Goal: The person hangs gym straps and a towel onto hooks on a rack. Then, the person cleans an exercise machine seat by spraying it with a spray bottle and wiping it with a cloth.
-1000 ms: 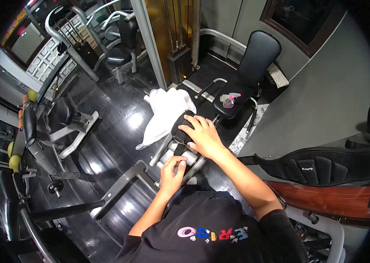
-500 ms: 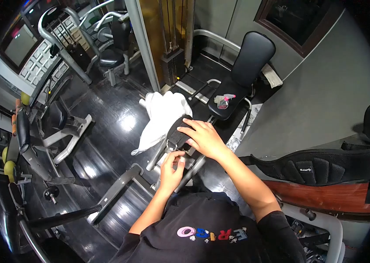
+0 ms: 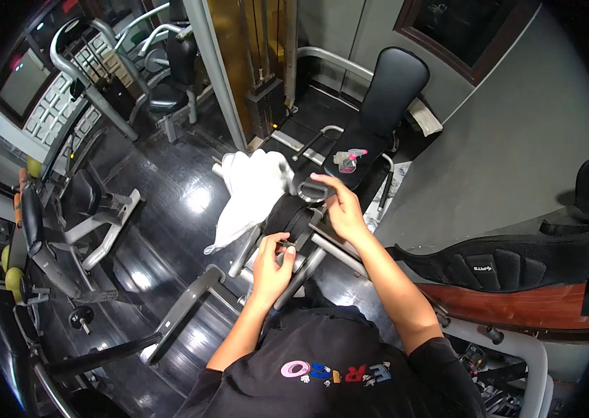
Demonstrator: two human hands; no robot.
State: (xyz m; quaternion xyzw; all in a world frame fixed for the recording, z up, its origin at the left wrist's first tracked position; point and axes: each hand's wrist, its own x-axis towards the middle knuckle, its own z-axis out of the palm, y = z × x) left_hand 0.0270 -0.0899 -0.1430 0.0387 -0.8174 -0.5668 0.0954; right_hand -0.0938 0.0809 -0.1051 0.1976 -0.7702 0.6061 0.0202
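Note:
A black padded ankle strap (image 3: 286, 216) with a metal ring is held up in front of my chest, above grey machine tubes. My left hand (image 3: 271, 270) pinches its near lower edge with thumb and fingertips. My right hand (image 3: 343, 212) is at the strap's far right side, its fingers on a dark ring-like end (image 3: 313, 190) that stands out from the body of the strap. Just beyond the strap, a white towel (image 3: 249, 198) is draped over the machine.
A black padded seat (image 3: 364, 150) ahead carries a spray bottle (image 3: 350, 162) with a pink top. To the right, a black lifting belt (image 3: 490, 268) lies on a reddish-brown ledge (image 3: 510, 306). A grey machine arm (image 3: 186, 306) stands at the left, with more gym machines beyond.
My right hand has moved from flat on top of the strap to its far right, lifting the ring-like end away. My left hand stays at the near edge. The view has shifted slightly.

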